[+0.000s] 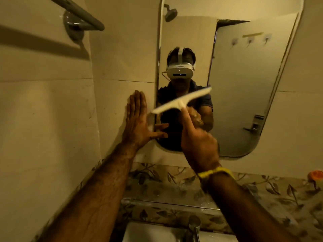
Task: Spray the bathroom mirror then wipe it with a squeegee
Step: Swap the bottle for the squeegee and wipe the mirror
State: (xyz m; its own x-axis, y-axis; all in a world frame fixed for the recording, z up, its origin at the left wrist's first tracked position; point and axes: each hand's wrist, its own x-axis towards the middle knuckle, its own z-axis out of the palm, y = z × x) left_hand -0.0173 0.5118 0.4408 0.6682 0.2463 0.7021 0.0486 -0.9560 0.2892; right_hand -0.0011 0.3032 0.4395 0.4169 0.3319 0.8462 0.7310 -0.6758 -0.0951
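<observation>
Now I Wipe the Mirror

Right now I see one big mirror (244,84) on the tiled wall (43,110), and it stands tall in front of me. My job at this step looks like the wiping part. I cannot see any spray bottle.

To wipe well, I think I should lay the long edge of the squeegee (181,100) flat on the glass. It is tilted, with its left end lower, and that end pokes past the mirror's left edge. I cannot tell if it touches the glass yet. I should press softly and pull it in one straight line, so no wet stripes stay.

My left hand (138,119) is wide open, flat on the wall just beside the mirror, with the thumb reaching onto the mirror's edge. My right hand (199,144) is closed around the squeegee handle.

Let me count, big to small: one mirror, one sink (148,233), one grab bar (76,13), two hands, one tap (194,226), one squeegee, one yellow wristband (216,172).
</observation>
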